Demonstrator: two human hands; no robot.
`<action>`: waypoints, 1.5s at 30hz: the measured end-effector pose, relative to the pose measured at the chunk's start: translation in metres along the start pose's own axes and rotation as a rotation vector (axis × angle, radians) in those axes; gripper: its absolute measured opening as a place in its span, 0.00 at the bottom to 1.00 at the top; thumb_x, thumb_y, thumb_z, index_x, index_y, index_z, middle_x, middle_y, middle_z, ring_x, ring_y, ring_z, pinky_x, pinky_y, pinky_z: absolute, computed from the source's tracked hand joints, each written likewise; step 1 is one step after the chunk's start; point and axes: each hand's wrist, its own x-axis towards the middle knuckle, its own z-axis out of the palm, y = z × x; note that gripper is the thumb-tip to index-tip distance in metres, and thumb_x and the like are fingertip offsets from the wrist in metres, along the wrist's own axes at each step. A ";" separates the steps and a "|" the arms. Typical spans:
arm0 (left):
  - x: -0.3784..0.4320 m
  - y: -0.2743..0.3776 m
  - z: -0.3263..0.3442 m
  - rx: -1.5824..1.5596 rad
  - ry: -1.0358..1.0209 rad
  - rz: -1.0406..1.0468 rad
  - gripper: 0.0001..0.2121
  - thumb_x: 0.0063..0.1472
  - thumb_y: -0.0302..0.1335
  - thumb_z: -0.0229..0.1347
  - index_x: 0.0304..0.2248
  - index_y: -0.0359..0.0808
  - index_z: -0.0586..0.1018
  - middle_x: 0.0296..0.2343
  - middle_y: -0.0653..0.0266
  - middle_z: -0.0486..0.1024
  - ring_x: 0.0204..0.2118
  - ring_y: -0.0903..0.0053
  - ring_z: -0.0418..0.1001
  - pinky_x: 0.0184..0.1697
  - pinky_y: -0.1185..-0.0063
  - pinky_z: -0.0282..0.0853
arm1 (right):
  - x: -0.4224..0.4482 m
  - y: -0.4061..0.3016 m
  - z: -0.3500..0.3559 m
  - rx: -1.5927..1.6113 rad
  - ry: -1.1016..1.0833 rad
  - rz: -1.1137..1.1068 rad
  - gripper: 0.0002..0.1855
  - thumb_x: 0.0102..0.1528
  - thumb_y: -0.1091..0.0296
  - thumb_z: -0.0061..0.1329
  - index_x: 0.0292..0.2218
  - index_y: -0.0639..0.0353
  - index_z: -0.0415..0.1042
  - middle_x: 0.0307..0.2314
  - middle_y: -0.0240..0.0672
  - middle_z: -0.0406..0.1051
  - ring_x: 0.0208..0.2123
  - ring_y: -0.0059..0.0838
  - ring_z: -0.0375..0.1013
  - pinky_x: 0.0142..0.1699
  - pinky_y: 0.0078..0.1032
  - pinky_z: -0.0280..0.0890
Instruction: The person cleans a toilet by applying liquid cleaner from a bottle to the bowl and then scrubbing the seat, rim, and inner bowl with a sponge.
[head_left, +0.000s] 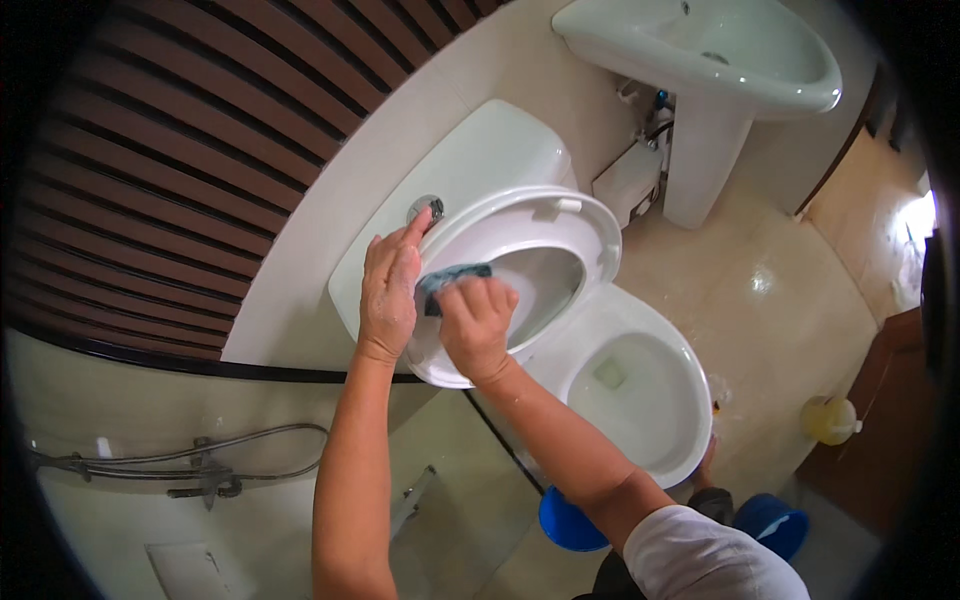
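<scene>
My right hand (478, 319) grips a blue-green scouring cloth (457, 279) and presses it against the raised toilet seat (529, 247). Behind the seat stands the raised toilet lid (604, 217). My left hand (391, 292) lies along the lid's upper edge, its fingers extended and a fingertip by the chrome flush button (426, 211) on the white cistern (480, 157). Wet foam shows on the back of that hand. Below the seat, the toilet bowl (637, 397) is uncovered, with water at its bottom.
A pedestal washbasin (709, 52) stands at the upper right. Blue buckets (772, 523) (571, 519) sit near my feet, and a yellowish plastic jug (829, 420) is on the tiled floor at the right. A shower hose and mixer (214, 476) are on the left wall.
</scene>
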 end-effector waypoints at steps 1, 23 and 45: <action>0.000 0.000 0.000 0.044 0.006 0.017 0.18 0.61 0.34 0.34 0.45 0.38 0.70 0.34 0.67 0.70 0.34 0.74 0.62 0.54 0.70 0.42 | 0.010 0.008 0.000 -0.045 0.018 0.072 0.08 0.37 0.77 0.46 0.25 0.58 0.66 0.22 0.34 0.61 0.25 0.34 0.60 0.30 0.29 0.50; -0.003 0.005 0.000 0.300 0.046 0.060 0.18 0.60 0.31 0.33 0.44 0.37 0.70 0.38 0.63 0.70 0.42 0.73 0.65 0.56 0.68 0.40 | 0.081 0.019 -0.037 0.051 0.061 -0.107 0.11 0.38 0.74 0.46 0.29 0.60 0.67 0.30 0.38 0.66 0.37 0.38 0.65 0.43 0.36 0.58; -0.002 0.007 0.008 0.387 0.048 0.023 0.21 0.59 0.31 0.30 0.42 0.26 0.69 0.37 0.54 0.70 0.43 0.66 0.64 0.57 0.67 0.39 | 0.065 0.186 -0.072 0.411 -0.225 0.055 0.14 0.40 0.85 0.46 0.31 0.64 0.72 0.32 0.42 0.71 0.36 0.37 0.71 0.41 0.26 0.68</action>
